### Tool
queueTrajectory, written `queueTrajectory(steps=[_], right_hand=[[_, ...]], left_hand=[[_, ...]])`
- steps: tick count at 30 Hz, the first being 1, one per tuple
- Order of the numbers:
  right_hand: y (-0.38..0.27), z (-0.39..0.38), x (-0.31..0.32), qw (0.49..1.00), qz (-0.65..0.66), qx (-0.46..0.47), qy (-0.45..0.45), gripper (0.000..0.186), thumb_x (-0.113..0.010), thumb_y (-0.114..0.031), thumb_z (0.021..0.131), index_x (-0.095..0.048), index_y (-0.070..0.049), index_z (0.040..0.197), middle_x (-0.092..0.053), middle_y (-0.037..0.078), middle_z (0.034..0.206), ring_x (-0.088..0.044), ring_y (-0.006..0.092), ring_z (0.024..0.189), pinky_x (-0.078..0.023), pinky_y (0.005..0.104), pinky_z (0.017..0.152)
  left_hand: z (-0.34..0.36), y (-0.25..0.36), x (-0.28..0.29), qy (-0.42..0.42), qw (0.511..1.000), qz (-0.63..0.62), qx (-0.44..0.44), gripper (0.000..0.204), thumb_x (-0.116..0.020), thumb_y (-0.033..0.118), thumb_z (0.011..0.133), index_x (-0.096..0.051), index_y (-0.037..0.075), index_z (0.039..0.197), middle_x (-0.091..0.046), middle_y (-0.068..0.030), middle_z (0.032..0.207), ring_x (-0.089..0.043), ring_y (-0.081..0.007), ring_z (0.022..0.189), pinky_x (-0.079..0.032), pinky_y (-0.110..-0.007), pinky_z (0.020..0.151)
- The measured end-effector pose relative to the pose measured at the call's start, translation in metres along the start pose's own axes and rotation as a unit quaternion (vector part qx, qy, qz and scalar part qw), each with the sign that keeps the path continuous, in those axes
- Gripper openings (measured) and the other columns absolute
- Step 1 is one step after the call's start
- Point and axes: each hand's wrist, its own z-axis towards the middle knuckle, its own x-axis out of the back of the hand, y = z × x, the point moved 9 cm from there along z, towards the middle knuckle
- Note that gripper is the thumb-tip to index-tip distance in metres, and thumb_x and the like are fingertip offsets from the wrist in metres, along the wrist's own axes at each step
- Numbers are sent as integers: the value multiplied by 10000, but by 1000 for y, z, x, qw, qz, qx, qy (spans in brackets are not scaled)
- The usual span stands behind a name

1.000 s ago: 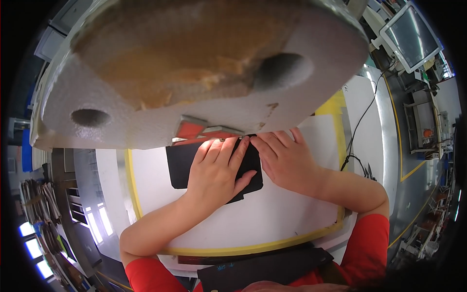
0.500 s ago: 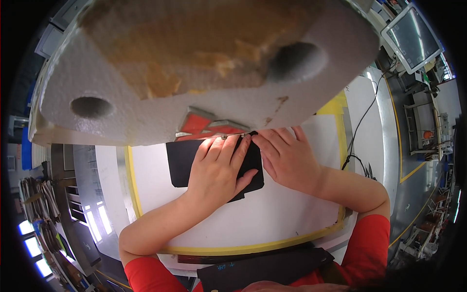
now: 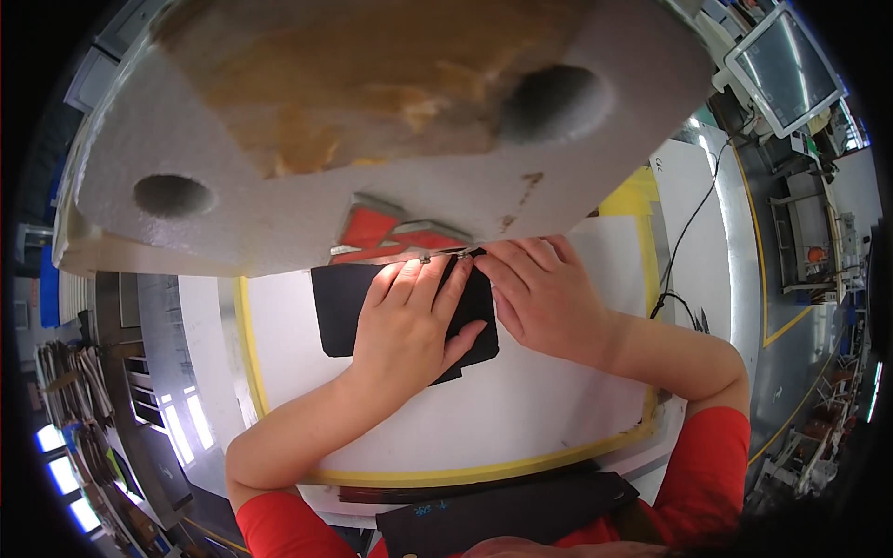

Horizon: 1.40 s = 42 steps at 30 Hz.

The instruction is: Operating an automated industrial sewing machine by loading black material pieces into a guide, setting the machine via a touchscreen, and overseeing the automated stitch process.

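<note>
A large pale machine head (image 3: 279,223), probably a sewing machine, with a tan taped patch and a red-and-silver emblem, overhangs the white work surface (image 3: 558,409). A small metal part (image 3: 424,259) shows at its lower edge. My left hand (image 3: 400,327) lies over a black fabric piece (image 3: 339,307), fingers stretched out and pressed on it, fingertips close to that metal part. My right hand (image 3: 549,302) is open at the fabric's right side, index fingertip touching its far edge; its other fingertips are partly hidden by the machine.
Yellow tape (image 3: 484,475) borders the work surface. A dark cable (image 3: 686,223) runs down its right side beneath a screen (image 3: 784,67) on a mount. Stacked sheet material (image 3: 65,391) stands at the left; racks and equipment (image 3: 800,251) line the right.
Both hands and the black fabric have edged slightly toward the far side, under the machine head, and a little left. Their poses are otherwise much the same.
</note>
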Motion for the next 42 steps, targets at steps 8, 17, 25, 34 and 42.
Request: queueTrajectory(steps=[8, 17, 25, 34, 42], right_hand=[[0, 2, 9, 999, 16, 18, 46, 352, -624, -120, 799, -586, -28, 1136, -565, 88, 1145, -529, 251, 1037, -421, 401, 897], [-1, 8, 14, 997, 44, 23, 64, 320, -620, -110, 804, -572, -36, 1112, -570, 85, 1058, -544, 249, 972, -427, 403, 877], [6, 15, 15, 992, 41, 26, 114, 202, -668, -153, 784, -599, -50, 944, -564, 88, 1054, -532, 242, 1060, -409, 414, 930], [-6, -4, 12, 992, 75, 23, 97, 243, -659, -223, 839, -604, -45, 995, -551, 85, 1156, -494, 239, 1145, -367, 425, 996], [-85, -19, -27, 989, 64, 133, -13, 422, -605, -277, 866, -590, 29, 1155, -545, 190, 1310, -483, 326, 1251, -333, 504, 1055]], left_hand=[[2, 3, 2, 10, 1000, 9, -6, 582, -693, 395, 788, -594, 44, 1241, -576, -122, 1193, -538, -268, 1083, -392, -405, 987], [0, -1, 6, 3, 1000, 15, 3, 645, -722, 359, 757, -543, 79, 1310, -531, -136, 1265, -534, -292, 1115, -393, -415, 974], [13, -9, 13, -15, 1000, 7, 10, 636, -717, 264, 756, -513, 54, 1321, -498, -147, 1329, -495, -302, 1185, -358, -417, 998], [0, -3, 8, -10, 1000, -18, -4, 554, -674, 268, 823, -520, 28, 1298, -492, -167, 1340, -459, -326, 1248, -350, -449, 1026], [-34, -25, 11, 28, 996, -39, 71, 360, -590, 49, 842, -572, 38, 1202, -565, -140, 1280, -535, -314, 1196, -367, -443, 1040]])
